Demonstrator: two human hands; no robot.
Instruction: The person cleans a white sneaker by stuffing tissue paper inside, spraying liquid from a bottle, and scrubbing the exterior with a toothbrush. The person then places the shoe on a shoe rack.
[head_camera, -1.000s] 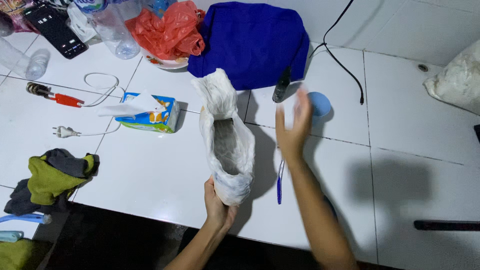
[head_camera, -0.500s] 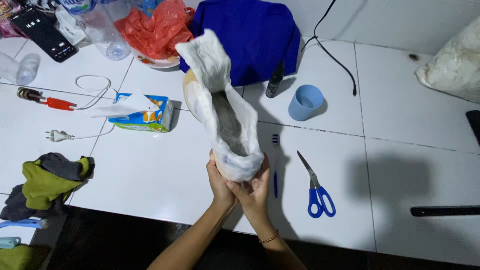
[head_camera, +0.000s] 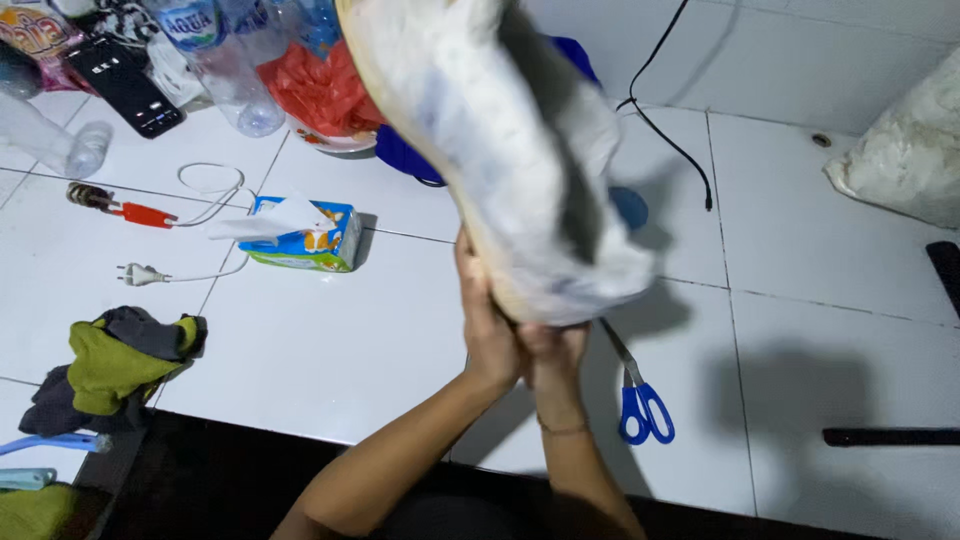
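Both the left hand and right hand grip the bag at its lower end, lifting it; a firm hold seems needed next.

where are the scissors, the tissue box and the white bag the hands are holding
scissors (head_camera: 645, 410), head view, on the blue handle loops
tissue box (head_camera: 300, 240), head view, on its blue side
white bag (head_camera: 500, 150), head view, on its blurred middle
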